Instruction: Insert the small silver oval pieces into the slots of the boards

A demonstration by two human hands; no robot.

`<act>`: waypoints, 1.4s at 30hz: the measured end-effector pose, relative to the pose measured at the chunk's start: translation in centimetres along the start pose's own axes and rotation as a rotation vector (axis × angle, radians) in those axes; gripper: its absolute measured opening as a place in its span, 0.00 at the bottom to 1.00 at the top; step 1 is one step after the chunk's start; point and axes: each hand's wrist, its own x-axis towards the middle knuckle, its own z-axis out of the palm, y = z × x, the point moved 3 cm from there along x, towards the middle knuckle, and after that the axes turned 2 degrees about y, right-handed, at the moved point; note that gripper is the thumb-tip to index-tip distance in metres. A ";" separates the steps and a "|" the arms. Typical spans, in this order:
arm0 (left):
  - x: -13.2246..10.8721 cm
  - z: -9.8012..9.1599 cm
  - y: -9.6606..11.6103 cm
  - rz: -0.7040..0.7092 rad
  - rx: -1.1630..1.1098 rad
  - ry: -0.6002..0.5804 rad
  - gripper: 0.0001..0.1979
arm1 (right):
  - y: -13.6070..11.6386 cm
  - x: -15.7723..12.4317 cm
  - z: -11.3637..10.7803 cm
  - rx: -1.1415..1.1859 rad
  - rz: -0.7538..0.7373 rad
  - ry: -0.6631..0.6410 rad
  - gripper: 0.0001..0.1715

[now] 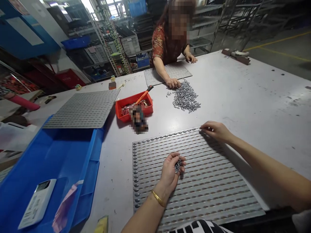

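Note:
My left hand (170, 168) is cupped over the middle of a grey ridged plate (206, 184), its fingers curled around a handful of small grey oval pieces (178, 166). At the plate's far right corner, my right hand (215, 131) has thumb and fingertips pinched together at the edge row. Whatever lies between those fingertips is too small to make out. Similar oval pieces sit in a line along the far edge and down the left edge of the plate. The other rows show narrow slots with brownish marks.
Beyond the plate lies a loose pile of oval pieces (186, 98), touched by a co-worker's hand (173, 83) beside another plate (149, 77). A red bin (122, 116) holds an orange-handled tool (144, 94). At left, a third plate (82, 108) rests on a blue crate (93, 161).

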 end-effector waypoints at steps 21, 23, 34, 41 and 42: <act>-0.3 0.1 0.1 -0.013 0.035 -0.017 0.13 | 0.5 1.9 1.4 -0.251 -0.128 -0.160 0.14; -0.3 0.0 0.1 -0.011 0.031 -0.018 0.13 | 0.2 1.9 1.4 -0.269 -0.137 -0.170 0.15; -0.6 0.0 -0.3 0.003 0.018 -0.018 0.13 | -0.3 1.5 0.7 -0.215 -0.144 -0.107 0.14; -0.4 0.1 -0.3 0.028 0.017 -0.012 0.16 | -7.7 -1.7 2.1 0.281 0.003 -0.216 0.14; -0.4 0.1 -0.3 0.031 0.016 -0.010 0.16 | -9.3 -2.2 2.8 0.359 0.018 -0.284 0.14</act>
